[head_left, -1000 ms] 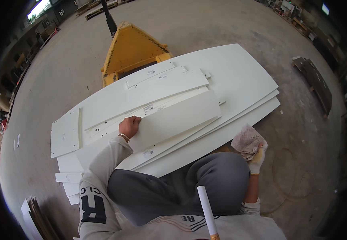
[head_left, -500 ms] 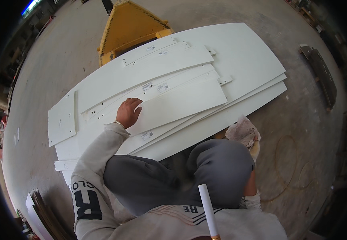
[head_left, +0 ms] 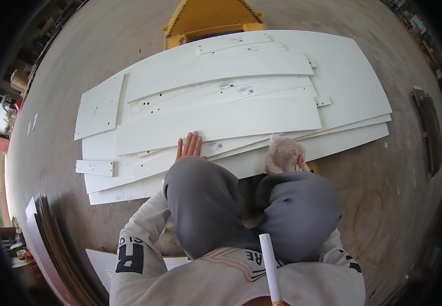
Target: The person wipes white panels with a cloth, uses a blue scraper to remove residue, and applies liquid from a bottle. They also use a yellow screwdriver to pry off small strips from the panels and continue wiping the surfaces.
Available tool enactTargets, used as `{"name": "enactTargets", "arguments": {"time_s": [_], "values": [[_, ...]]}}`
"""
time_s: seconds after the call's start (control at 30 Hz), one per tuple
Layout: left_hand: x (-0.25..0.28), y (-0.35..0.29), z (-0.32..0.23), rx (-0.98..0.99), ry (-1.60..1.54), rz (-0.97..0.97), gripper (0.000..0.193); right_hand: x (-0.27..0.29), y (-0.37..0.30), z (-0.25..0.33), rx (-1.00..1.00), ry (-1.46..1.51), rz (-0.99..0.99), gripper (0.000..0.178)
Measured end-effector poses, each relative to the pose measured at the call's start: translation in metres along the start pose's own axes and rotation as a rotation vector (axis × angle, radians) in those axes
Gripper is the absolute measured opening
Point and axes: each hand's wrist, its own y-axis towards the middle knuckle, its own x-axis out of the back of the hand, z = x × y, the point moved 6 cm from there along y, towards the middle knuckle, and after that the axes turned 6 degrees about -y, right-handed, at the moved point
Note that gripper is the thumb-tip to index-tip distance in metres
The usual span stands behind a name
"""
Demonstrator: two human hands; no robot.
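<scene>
White flat panels [head_left: 351, 76] lie in a stack before me, with several narrower white boards [head_left: 261, 115] on top, some bearing drilled holes and small labels. My left hand [head_left: 190, 146] rests with outstretched fingers near the front edge of the top boards, nothing in it; my knee hides its wrist. My right hand [head_left: 302, 164], mostly hidden behind my other knee, grips a crumpled, stained whitish rag [head_left: 283, 154] at the near edge of the stack.
A yellow metal pallet jack [head_left: 213, 20] stands behind the stack. Dark boards [head_left: 429, 130] lie on the floor at the right. Upright sheets [head_left: 58, 250] lean at the lower left. A hose or cord [head_left: 368, 219] curls on the floor. A cigarette [head_left: 269, 265] juts in at the bottom.
My left hand has come back toward me, from above the boards to their near edge. My right hand has brought the rag in to the stack's edge. The view has shifted.
</scene>
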Motion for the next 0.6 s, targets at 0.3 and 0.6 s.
{"name": "enactTargets", "arguments": {"time_s": [0.3,0.6], "values": [[-0.006,-0.003,-0.002,-0.027,0.224,-0.084,0.06,0.007,-0.009,0.029,0.037,-0.039,0.007,0.052],[0.019,0.129,-0.034,-0.032,-0.097,0.137,0.057,0.025,0.006,-0.036,0.007,0.102,-0.011,0.052]]}}
